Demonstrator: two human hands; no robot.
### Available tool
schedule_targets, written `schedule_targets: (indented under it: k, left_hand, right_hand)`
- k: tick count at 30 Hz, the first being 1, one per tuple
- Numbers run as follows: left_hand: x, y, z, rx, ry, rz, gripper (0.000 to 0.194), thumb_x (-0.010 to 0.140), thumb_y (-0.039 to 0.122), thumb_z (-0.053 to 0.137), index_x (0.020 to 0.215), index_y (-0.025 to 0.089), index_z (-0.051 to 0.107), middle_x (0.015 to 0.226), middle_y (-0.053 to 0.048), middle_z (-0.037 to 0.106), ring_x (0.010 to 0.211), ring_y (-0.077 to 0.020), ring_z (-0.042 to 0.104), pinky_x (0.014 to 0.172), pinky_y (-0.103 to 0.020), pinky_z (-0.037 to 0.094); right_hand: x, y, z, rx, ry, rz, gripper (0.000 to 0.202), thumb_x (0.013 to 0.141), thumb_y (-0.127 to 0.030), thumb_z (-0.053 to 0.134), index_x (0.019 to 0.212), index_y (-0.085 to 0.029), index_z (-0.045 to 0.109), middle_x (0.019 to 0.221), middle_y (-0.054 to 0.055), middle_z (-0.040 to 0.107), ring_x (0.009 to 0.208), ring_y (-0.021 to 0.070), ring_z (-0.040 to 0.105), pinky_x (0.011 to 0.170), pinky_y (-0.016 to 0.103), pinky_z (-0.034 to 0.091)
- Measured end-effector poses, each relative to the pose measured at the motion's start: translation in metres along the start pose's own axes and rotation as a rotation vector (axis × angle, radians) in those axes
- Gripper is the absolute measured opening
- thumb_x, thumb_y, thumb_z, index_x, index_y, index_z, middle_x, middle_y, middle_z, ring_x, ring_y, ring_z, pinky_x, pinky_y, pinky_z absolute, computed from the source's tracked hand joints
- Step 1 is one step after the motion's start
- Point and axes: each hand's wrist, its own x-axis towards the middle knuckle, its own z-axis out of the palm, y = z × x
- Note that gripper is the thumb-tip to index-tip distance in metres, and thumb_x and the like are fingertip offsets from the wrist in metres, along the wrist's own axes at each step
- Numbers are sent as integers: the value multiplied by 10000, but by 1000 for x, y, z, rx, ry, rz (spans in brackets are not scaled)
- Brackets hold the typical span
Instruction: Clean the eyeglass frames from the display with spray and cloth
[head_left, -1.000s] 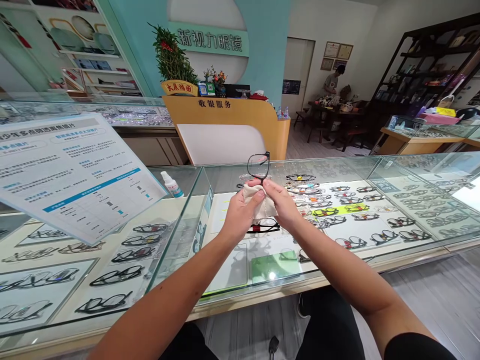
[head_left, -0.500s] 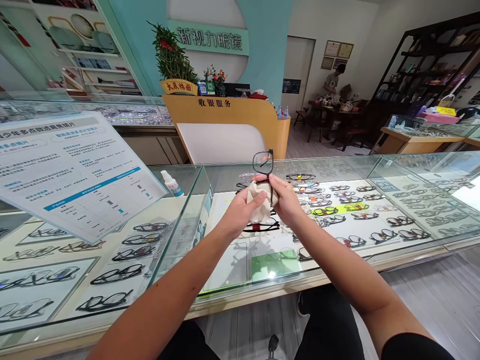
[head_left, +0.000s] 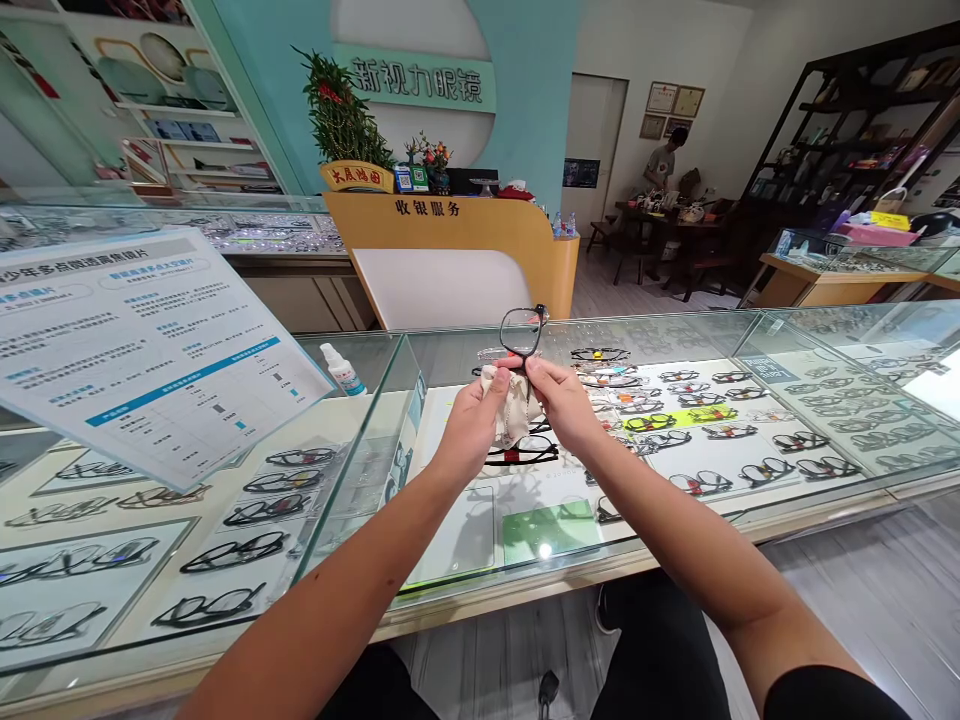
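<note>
A pair of black-framed glasses is held up above the glass counter, just over the middle of the view, one lens standing clear above the fingers and the rest hidden behind a pale cloth. The cloth hangs down from the frame between the two hands. The left hand, at 9 o'clock of the cloth, has its grip pressed onto the cloth at the lower edge of the frame; the right hand, at 3 o'clock of the cloth, pinches the frame and cloth with thumb and forefinger close against the left fingers. Both forearms reach in from 6 o'clock. Under the glass, below the hands, rows of glasses lie on white trays, with a black and red pair directly beneath the cloth and a green card at 6 o'clock of it. At 9 o'clock of the hands a small spray bottle stands on the counter, and farther that way a tilted printed sign fills the view. At 12 o'clock stands an orange cashier desk with a potted plant on it. At 2 o'clock, far off, a person stands by a dark table.
</note>
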Motion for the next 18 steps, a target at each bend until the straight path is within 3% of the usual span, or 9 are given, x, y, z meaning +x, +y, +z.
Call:
schedule_targets:
  k: [3, 8, 13, 16, 18]
  left_hand:
    - [0, 3, 1, -26, -9, -14, 863, 654, 845, 975, 1171, 189, 756, 718, 8, 732, 552, -154, 632, 475, -264, 443]
    - [-1, 9, 1, -52, -39, -36, 795, 610, 746, 1047, 1089, 193, 735, 728, 4, 737, 665, -186, 714, 533, -252, 453]
    - [-3, 12, 1, -32, -43, -43, 780, 561, 656, 1102, 1065, 198, 720, 793, 25, 727, 643, -129, 626, 592, -253, 464]
    - [-5, 12, 2, 19, -41, -24, 756, 608, 666, 1081, 1081, 192, 731, 814, 21, 720, 675, -126, 616, 631, -255, 467]
    - [-6, 12, 2, 8, -62, -31, 764, 655, 707, 1044, 1134, 195, 741, 853, 6, 743, 717, -144, 643, 658, -265, 486]
  right_hand:
    - [-1, -1, 1, -49, -21, -83, 620, 897, -821, 762, 1013, -233, 921, 767, -4, 598, 697, 155, 399, 651, 313, 369]
    - [-3, -5, 0, -166, -28, -143, 590, 941, -811, 721, 898, -256, 916, 737, 17, 563, 816, 214, 492, 729, 341, 419]
    - [-4, -2, 0, -120, -25, -138, 574, 948, -799, 735, 968, -256, 922, 865, 45, 747, 905, 246, 607, 884, 383, 514]
    - [-2, 0, 0, -38, -16, -103, 565, 921, -803, 768, 1011, -265, 919, 1039, 61, 836, 1007, 270, 686, 998, 411, 538]
    - [-1, 0, -1, -7, -17, -90, 547, 918, -790, 781, 1024, -271, 917, 1100, 64, 851, 1031, 274, 710, 995, 403, 542]
